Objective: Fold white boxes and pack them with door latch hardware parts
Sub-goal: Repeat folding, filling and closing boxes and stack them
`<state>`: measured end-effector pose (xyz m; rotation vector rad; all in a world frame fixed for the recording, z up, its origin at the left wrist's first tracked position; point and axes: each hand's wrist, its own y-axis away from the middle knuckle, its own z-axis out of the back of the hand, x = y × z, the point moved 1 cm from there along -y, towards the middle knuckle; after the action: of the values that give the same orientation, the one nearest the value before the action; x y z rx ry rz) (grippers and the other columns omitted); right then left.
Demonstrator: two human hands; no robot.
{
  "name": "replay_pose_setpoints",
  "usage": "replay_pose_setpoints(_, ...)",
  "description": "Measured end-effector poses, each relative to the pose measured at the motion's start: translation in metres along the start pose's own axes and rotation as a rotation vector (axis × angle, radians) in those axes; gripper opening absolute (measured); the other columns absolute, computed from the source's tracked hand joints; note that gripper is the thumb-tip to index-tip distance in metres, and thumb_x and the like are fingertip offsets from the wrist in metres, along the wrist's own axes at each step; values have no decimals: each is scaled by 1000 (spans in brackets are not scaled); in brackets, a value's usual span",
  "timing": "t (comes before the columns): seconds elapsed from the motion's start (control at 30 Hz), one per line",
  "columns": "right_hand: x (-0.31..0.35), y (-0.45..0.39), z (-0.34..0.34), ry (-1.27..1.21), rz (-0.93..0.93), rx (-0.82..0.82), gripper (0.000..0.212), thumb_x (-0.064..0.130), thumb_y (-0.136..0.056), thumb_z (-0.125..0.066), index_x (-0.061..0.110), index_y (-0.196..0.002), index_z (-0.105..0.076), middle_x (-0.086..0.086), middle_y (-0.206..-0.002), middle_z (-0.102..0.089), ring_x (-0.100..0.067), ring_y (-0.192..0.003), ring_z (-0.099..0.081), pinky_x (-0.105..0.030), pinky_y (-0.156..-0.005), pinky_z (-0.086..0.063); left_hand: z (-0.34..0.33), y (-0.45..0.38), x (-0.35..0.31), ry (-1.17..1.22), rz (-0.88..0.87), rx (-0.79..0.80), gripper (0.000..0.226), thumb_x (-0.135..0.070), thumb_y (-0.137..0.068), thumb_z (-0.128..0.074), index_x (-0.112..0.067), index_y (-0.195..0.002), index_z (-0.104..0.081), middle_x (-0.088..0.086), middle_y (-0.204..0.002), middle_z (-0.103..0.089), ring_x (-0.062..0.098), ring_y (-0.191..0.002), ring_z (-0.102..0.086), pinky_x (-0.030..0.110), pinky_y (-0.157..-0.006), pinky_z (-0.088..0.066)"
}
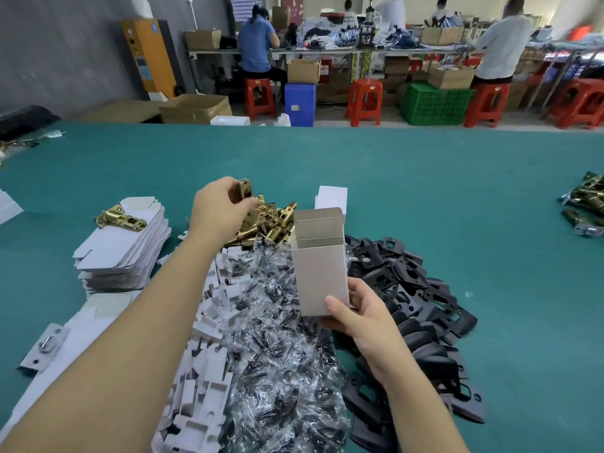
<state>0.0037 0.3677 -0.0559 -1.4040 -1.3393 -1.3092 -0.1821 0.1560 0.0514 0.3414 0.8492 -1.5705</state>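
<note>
My right hand (358, 313) grips the bottom of an upright white box (318, 266) whose top flap stands open. My left hand (219, 207) reaches forward and pinches a brass door latch (243, 190) just above the pile of brass latches (271, 222). Below that pile lie clear bags of dark screws (277, 354), with black plates (418, 305) to their right and white card inserts (209, 338) to their left.
A stack of flat white box blanks (124, 253) with one brass latch (119, 219) on top lies to the left on the green table (425, 178). More latches (585, 204) lie at the right edge. People sit at benches beyond the table.
</note>
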Motion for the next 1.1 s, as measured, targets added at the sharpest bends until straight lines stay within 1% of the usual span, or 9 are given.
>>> replay_pose_setpoints(0.13,-2,-1,0,-5,-7,3,35,13,-95,-71,16,-128,-59,-6,-118,-74,-24,-106,-74,-46,-94,-60,36,15,-32,246,-99,-35,25,-24,-84,-81,-34,-96,-60,-9,-80,-71,10,-71,-67,23,-64,-48)
replay_pose_setpoints(0.3,-1,0,0,-31,-23,20,34,11,-96,-71,15,-127,-60,-10,-119,-73,-26,-104,-75,-43,-91,-61,56,50,-61,665,-229,171,34,-1,-86,-77,-20,-113,-67,4,-88,-78,24,-80,-76,30,-75,-62)
replay_pose_setpoints(0.37,0,1,-1,-40,-17,33,34,11,-96,-71,14,-127,-60,-12,-119,-73,-27,-104,-74,-41,-90,-62,55,61,-67,701,-246,230,36,3,-84,-77,-18,-113,-70,6,-90,-77,27,-82,-77,35,-77,-63)
replay_pose_setpoints(0.5,2,3,-3,-70,-3,68,33,8,-96,-70,13,-127,-60,-14,-120,-72,-29,-107,-73,-37,-89,-61,46,73,-72,513,-320,226,40,0,-83,-80,-27,-112,-72,3,-94,-75,23,-81,-76,39,-82,-63)
replay_pose_setpoints(0.67,4,4,-4,-81,32,80,34,8,-96,-70,13,-128,-60,-13,-120,-71,-29,-108,-73,-40,-90,-61,42,83,-76,254,-421,220,40,-17,-82,-84,-35,-115,-73,-8,-97,-73,14,-86,-68,33,-84,-55)
replay_pose_setpoints(0.8,4,5,-7,-98,68,91,35,14,-95,-72,14,-128,-59,-11,-121,-70,-30,-110,-72,-43,-92,-60,38,89,-84,135,-472,265,39,-26,-80,-85,-38,-115,-72,-9,-97,-58,10,-97,-53,24,-85,-41)
replay_pose_setpoints(0.93,3,4,-8,-235,69,123,45,18,-91,-73,14,-131,-55,-12,-123,-67,-33,-115,-69,-41,-89,-61,33,95,-87,39,-485,237,37,-29,-79,-85,-36,-114,-75,3,-105,-52,21,-110,-43,42,-102,-37)
replay_pose_setpoints(1.03,2,3,-8,-260,85,131,45,18,-92,-72,15,-133,-54,-14,-128,-65,-33,-118,-67,-43,-90,-60,31,96,-85,39,-487,232,29,-32,-84,-81,-38,-112,-76,-3,-112,-49,4,-106,-28,40,-107,-30)
replay_pose_setpoints(1.1,2,2,-8,-250,90,127,46,18,-92,-72,14,-133,-54,-11,-127,-67,-32,-119,-67,-41,-90,-60,29,95,-82,21,-470,249,23,-35,-88,-75,-42,-110,-75,-7,-115,-48,3,-107,-24,34,-108,-25)
